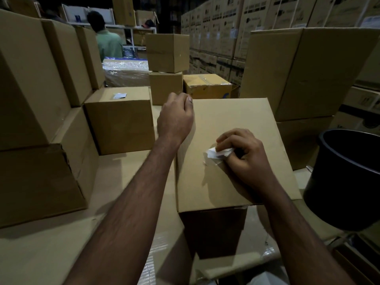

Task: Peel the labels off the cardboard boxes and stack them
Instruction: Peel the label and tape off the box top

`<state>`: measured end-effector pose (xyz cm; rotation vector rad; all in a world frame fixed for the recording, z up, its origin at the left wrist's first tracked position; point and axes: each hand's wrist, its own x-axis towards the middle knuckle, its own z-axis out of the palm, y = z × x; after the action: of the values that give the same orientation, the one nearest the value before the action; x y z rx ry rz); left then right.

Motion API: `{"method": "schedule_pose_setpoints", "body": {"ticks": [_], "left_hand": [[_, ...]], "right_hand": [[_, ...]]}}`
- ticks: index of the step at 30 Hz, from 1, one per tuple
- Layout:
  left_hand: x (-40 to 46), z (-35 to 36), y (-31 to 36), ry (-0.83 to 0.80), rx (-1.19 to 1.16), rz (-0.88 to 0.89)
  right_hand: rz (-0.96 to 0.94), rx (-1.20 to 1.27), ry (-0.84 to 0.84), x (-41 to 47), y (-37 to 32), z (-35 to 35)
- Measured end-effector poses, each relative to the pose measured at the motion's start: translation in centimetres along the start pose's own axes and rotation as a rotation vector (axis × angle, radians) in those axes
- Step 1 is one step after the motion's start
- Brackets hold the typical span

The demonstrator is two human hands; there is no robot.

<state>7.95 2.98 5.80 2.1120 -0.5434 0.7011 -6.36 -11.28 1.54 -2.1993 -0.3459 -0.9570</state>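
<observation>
Centrally, a cardboard box [232, 153] stands tilted toward the viewer, its top face bare apart from a white label [216, 154] partly lifted and crumpled near the middle right. Right hand [244, 155] — fingers curled, pinching the label against the box top. Left hand [176, 118] — curled over the box's far left corner, gripping that edge. Open room lies mainly to the left of the box, over flat cardboard sheeting [61, 249] between it and the stacked boxes [35, 120] at far left. A smaller box [120, 120] sits just beyond that gap; a small label [119, 96] remains on its top. On the right, tall boxes [308, 75] stand near the held box. A dark bucket [347, 177] sits just beside the box's right edge; its contents cannot be told. Behind, a person in a green shirt [109, 44] stands among further cartons.
</observation>
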Motion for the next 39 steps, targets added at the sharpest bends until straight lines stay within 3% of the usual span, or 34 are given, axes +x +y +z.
{"method": "schedule_pose_setpoints", "body": {"ticks": [19,24,29,35,39], "left_hand": [[-0.5,-0.5,0.4,-0.011,0.01,0.008],[-0.3,-0.6,0.6,-0.019,0.066,0.038],[-1.0,-0.8,1.7,-0.055,0.256,0.071],[-2.7,-0.1,1.8,-0.168,0.314,0.007],[-1.8,0.3,1.2,-0.171,0.303,0.019]], "right_hand": [[0.221,0.537,0.138,-1.5,-0.7,-1.3],[0.29,0.262,0.108,-2.1,-1.9,-0.2],[0.087,-0.323,0.049,-3.3,-1.7,1.6],[0.093,-0.591,-0.03,-4.0,-2.2,1.2],[0.197,-0.599,-0.06,-3.1,-2.7,0.3]]}}
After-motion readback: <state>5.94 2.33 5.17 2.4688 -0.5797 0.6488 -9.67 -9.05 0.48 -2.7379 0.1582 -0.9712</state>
